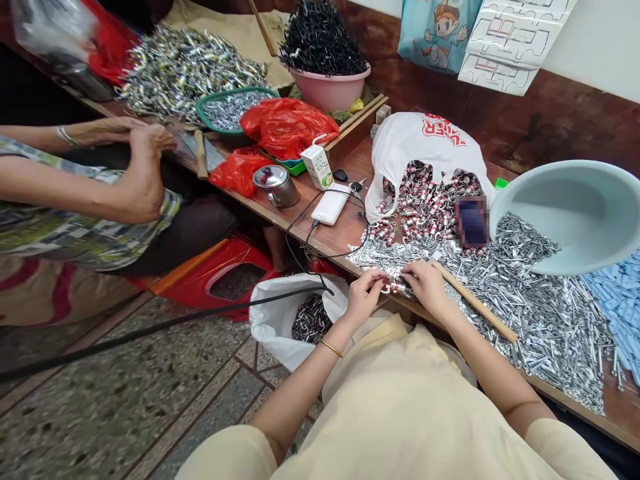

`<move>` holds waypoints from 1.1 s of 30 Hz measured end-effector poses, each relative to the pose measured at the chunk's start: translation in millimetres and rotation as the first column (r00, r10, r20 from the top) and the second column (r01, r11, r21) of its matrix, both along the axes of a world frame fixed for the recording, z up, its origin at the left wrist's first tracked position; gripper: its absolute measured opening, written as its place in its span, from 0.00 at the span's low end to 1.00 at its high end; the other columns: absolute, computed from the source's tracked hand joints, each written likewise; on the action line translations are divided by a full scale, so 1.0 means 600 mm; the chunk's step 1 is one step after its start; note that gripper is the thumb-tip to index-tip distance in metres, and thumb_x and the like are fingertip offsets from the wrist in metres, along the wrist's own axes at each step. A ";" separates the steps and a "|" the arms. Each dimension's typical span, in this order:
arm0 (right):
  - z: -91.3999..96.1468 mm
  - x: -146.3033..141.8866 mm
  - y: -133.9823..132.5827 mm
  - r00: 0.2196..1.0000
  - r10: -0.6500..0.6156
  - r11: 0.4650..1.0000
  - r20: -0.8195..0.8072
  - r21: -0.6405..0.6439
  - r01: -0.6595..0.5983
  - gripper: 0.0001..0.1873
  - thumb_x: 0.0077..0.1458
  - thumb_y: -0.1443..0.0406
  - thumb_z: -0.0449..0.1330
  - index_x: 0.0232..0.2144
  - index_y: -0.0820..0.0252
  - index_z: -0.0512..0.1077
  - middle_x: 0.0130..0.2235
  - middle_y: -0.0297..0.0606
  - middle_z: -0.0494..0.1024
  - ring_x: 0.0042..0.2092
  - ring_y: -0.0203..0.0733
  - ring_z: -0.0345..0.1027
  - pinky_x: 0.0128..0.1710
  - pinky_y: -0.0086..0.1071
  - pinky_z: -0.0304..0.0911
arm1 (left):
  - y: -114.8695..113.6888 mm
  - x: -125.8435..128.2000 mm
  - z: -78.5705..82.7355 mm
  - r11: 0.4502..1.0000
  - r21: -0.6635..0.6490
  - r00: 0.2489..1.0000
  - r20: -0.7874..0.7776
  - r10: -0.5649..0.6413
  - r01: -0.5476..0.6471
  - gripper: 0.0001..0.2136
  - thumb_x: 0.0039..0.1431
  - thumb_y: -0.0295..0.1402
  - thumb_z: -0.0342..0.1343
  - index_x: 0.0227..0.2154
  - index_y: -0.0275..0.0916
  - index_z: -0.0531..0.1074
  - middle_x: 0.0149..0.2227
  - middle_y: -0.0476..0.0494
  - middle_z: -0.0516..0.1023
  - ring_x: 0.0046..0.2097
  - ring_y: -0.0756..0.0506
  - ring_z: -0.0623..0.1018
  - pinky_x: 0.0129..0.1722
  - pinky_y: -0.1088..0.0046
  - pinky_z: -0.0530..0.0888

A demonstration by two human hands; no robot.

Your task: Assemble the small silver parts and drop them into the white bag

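Note:
My left hand (364,293) and my right hand (425,285) meet at the near edge of the wooden table (350,157). Both pinch a small silver metal piece with a red band (396,287) between their fingertips. Just behind them lies a wide heap of loose silver metal parts (530,300). A wooden stick (475,303) rests on that heap beside my right hand. Behind it, a white plastic bag (425,143) spills several red-banded pieces (425,200) onto the table.
A tilted grey basin (580,207) and blue pieces (620,293) lie at right. A white bag of dark parts (300,317) hangs below the table edge. A power bank (330,205), carton (318,167), steel pot (275,185), red bags and a pink tub (330,83) stand further left. Another person's arms (100,173) are at left.

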State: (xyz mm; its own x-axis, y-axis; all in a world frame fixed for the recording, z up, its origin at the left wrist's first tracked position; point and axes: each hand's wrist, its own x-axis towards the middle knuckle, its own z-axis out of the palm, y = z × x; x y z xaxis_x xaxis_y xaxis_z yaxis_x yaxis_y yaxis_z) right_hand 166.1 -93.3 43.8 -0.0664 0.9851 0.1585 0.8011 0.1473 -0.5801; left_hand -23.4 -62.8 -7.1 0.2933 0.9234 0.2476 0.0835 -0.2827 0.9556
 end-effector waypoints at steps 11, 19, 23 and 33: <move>0.044 -0.006 -0.026 0.985 0.083 0.996 -0.154 0.038 -0.078 0.11 0.63 0.70 0.55 0.36 0.57 0.78 0.35 0.40 0.79 0.40 0.45 0.71 0.41 0.36 0.63 | -0.004 0.012 0.017 0.933 0.361 0.993 -0.102 0.052 -0.012 0.08 0.66 0.27 0.53 0.40 0.39 0.77 0.35 0.47 0.83 0.37 0.50 0.82 0.38 0.75 0.78; 0.043 -0.006 -0.036 0.960 0.045 0.998 -0.276 0.057 -0.030 0.08 0.62 0.68 0.58 0.35 0.57 0.77 0.36 0.40 0.80 0.40 0.46 0.72 0.42 0.37 0.64 | -0.010 0.010 0.021 0.933 0.356 0.994 -0.081 0.076 -0.042 0.07 0.66 0.28 0.53 0.40 0.39 0.77 0.37 0.46 0.83 0.38 0.49 0.82 0.38 0.74 0.78; 0.046 0.000 -0.037 0.953 0.068 0.998 -0.294 0.011 -0.068 0.08 0.63 0.68 0.57 0.35 0.56 0.78 0.37 0.41 0.80 0.41 0.46 0.72 0.43 0.38 0.65 | -0.013 0.013 0.021 0.943 0.330 0.995 -0.078 0.069 -0.039 0.07 0.66 0.28 0.54 0.40 0.39 0.77 0.37 0.46 0.83 0.38 0.49 0.82 0.39 0.73 0.79; 0.046 0.009 -0.037 0.917 0.113 0.994 -0.382 0.045 -0.104 0.08 0.63 0.64 0.58 0.37 0.55 0.78 0.39 0.40 0.80 0.43 0.45 0.72 0.44 0.39 0.66 | -0.015 0.018 0.026 0.972 0.229 0.998 -0.029 0.063 -0.055 0.06 0.65 0.28 0.55 0.41 0.39 0.77 0.38 0.45 0.83 0.38 0.48 0.83 0.38 0.74 0.80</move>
